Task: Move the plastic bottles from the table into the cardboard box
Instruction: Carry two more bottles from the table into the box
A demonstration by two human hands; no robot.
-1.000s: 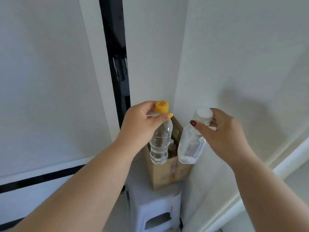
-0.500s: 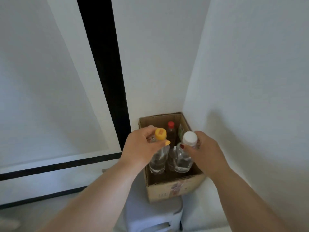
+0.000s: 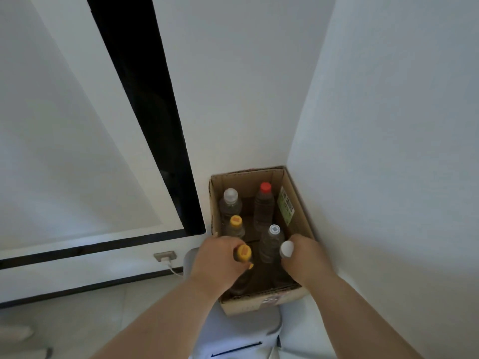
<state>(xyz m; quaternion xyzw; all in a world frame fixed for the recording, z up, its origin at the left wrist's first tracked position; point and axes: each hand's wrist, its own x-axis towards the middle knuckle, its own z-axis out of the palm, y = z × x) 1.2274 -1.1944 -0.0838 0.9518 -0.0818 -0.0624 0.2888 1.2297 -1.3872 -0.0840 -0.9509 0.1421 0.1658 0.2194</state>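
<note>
A: A white corner; the cardboard box [image 3: 298, 218] sits on a pale stool [image 3: 241, 330].

B: Labels?

A: A green sticker [image 3: 286, 205], unreadable. Left hand [image 3: 217, 263] grips the yellow-capped bottle [image 3: 242, 255], right hand [image 3: 305, 260] the white-capped bottle [image 3: 287, 248], both inside the box.

Six clear plastic bottles [image 3: 263, 207] are stood upright inside the open brown cardboard box [image 3: 298, 203], two gripped at its near end.
</note>
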